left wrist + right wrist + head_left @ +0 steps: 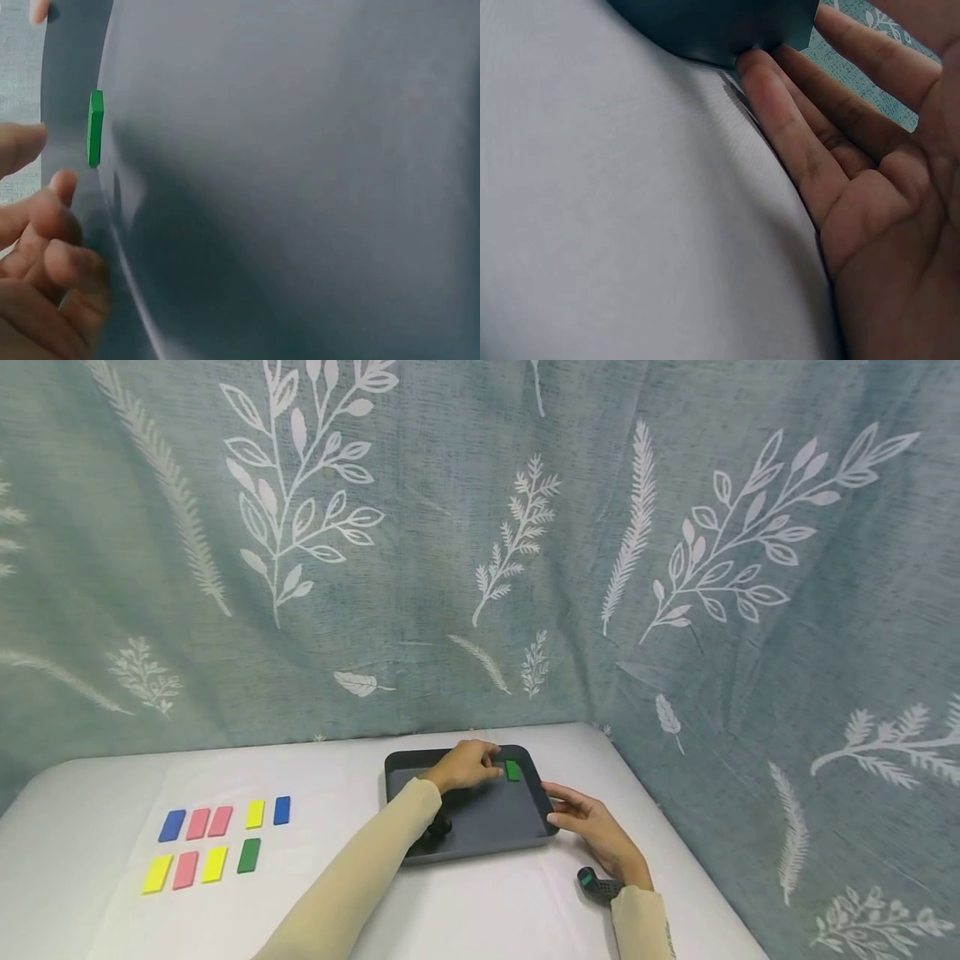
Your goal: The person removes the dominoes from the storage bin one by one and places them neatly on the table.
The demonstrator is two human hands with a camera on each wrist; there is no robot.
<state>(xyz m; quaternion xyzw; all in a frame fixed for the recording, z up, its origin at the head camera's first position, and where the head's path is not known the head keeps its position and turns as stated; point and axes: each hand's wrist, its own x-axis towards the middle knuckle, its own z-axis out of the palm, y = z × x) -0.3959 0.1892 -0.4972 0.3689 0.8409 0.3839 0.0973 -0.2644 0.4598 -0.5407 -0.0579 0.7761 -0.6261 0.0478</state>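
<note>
Above the far side of a dark grey tray [495, 827], my left hand [467, 765] hovers with its fingers loosely bent and nothing in them. Beside its fingertips a green block [512, 771] lies in the tray's far right corner. The left wrist view shows a gap between that block [94, 129] and the thumb and fingers [75, 262]. My right hand [596, 828] is at the tray's right side. Its extended fingers [780, 105] touch the outer wall of the tray [712, 26] in the right wrist view.
On the white table [315, 827], to the left, several blocks lie in two rows, among them a blue block [172, 826], a pink block [185, 869], a yellow block [213, 864] and a green one [249, 855]. A leaf-patterned curtain [420, 568] hangs behind and on the right.
</note>
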